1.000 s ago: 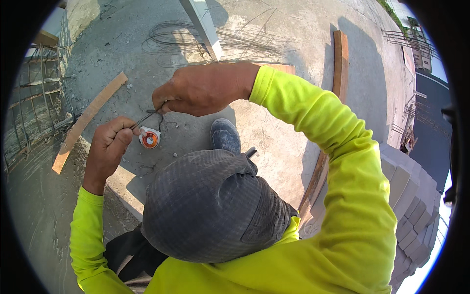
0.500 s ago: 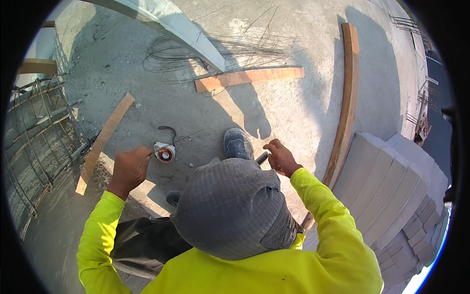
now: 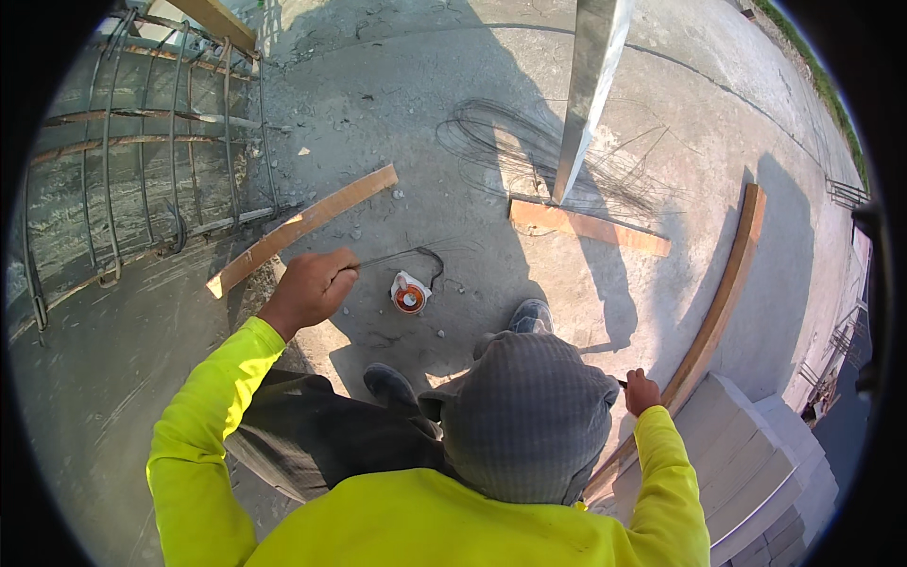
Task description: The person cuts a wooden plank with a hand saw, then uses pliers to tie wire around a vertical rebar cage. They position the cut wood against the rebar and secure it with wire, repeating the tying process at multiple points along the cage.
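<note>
My left hand is closed on the end of a thin dark wire, which arcs to the right above the concrete. A small orange and white reel lies on the ground just right of that hand. My right hand is low on the right, beside my grey hood, fisted on a short dark tool whose tip shows at its left edge. My two shoes stand on the concrete below the reel. Both sleeves are bright yellow.
A rebar cage stands at the left. Wooden planks lie on the concrete, and a long plank runs down the right. A loose wire coil surrounds a metal post. Pale stacked blocks sit lower right.
My right hand has left the left hand and dropped to the lower right beside my head. My left hand has stayed left of the reel, still on the wire.
</note>
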The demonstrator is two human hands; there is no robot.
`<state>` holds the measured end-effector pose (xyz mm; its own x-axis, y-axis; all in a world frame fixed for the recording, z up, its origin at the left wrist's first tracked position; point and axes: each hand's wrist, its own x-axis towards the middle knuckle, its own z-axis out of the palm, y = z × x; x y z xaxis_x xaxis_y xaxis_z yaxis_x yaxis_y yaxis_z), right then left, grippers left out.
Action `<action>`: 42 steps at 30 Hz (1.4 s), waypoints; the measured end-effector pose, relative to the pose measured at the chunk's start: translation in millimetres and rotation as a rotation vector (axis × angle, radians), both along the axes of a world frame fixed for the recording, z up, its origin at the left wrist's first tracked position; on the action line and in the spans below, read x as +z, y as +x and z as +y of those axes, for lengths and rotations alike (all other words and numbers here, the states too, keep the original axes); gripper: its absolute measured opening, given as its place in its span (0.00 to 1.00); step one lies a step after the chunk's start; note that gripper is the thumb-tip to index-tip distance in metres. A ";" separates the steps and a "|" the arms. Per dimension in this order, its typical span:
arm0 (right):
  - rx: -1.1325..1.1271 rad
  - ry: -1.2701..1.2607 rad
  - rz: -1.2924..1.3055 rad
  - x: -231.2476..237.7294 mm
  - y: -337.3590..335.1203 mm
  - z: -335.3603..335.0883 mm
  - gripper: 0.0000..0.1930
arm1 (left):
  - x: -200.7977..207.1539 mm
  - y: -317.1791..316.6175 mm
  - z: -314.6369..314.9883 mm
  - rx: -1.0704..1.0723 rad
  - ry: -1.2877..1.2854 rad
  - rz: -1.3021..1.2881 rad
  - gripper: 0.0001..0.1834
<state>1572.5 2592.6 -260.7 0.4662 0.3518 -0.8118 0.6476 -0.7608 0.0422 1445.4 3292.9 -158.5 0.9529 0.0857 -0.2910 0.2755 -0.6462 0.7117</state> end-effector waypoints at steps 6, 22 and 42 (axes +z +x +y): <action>-0.058 0.268 -0.058 48.5 111.1 129.3 0.09 | -8.1 -17.7 7.9 -0.034 0.051 0.025 0.09; 0.502 1.153 0.716 74.1 24.0 539.6 0.12 | -5.6 -109.0 -22.1 0.389 -0.264 -0.027 0.09; 0.659 0.937 0.187 8.8 42.6 657.0 0.30 | -99.7 -95.7 33.9 1.566 -0.853 -0.422 0.22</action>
<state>1615.1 3249.6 -251.9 -0.1311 0.9812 -0.1417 0.8663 0.0439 -0.4976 1349.6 3326.9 -258.1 0.1643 0.8398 -0.5174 -0.0646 0.5326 0.8439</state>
